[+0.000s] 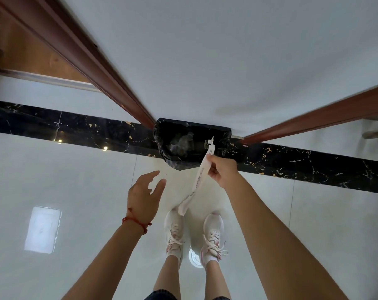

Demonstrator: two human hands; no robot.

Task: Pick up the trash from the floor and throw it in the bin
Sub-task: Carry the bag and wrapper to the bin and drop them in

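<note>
Both forearms reach forward over the pale tiled floor (64, 169), above a pair of white sneakers (211, 234). On the left wrist sits a red string bracelet (136, 223); the left hand (143, 194) hangs released, fingers spread, holding nothing. At the bin's near rim, the right hand (221, 172) pinches a long white paper wrapper (200, 180), whose top end pokes over the black-lined bin (190, 141) while the lower end dangles toward the shoes. That bin stands against the wall on the black marble floor border (313, 163).
</note>
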